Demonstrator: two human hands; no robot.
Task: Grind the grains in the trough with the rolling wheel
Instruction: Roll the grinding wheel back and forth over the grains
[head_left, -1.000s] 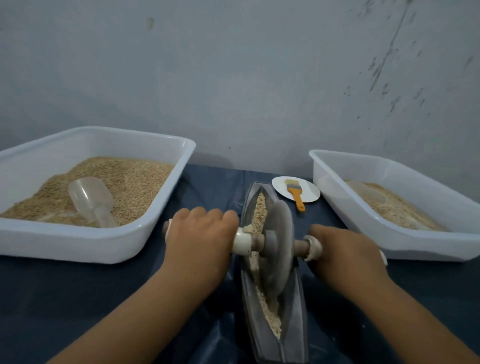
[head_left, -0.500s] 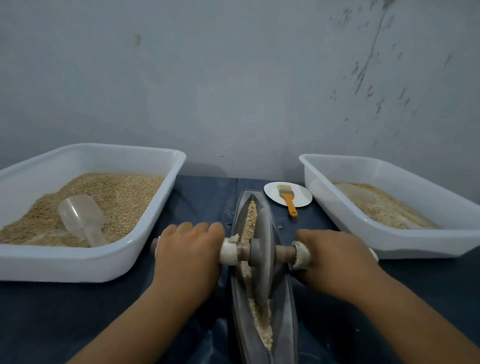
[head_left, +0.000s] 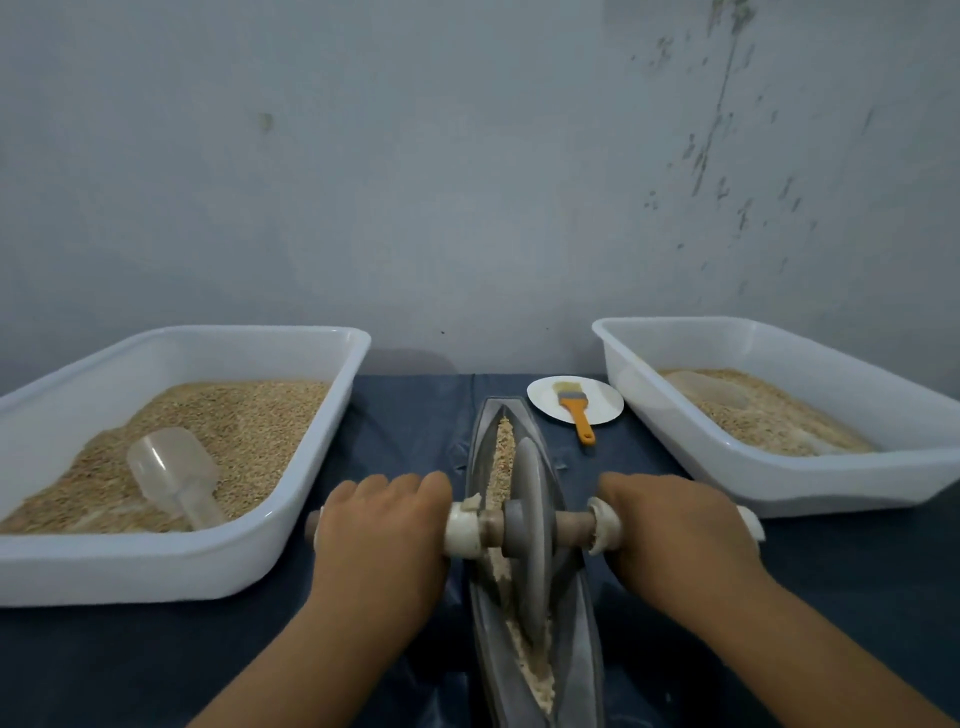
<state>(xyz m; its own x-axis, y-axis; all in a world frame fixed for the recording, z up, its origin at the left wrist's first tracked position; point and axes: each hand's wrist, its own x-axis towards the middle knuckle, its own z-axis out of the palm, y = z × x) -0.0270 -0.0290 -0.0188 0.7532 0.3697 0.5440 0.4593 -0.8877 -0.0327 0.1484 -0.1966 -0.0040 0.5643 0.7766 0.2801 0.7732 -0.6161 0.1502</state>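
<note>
L hand (head_left: 382, 530) & R hand (head_left: 675, 535) both grip wheel (head_left: 530, 530) axle (wheel upright in trough (head_left: 582, 639)).

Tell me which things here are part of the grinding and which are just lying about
In use: grey rolling wheel, boat-shaped grey trough, crushed grains, left hand, right hand.
Lying about: two white plastic tubs, clear scoop, orange-handled brush on white plate.

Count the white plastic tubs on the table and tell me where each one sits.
2. One white tub is left of the trough, holding grain and a clear scoop. The other white tub is right of it, beyond the small plate with the brush. None appear hidden.
</note>
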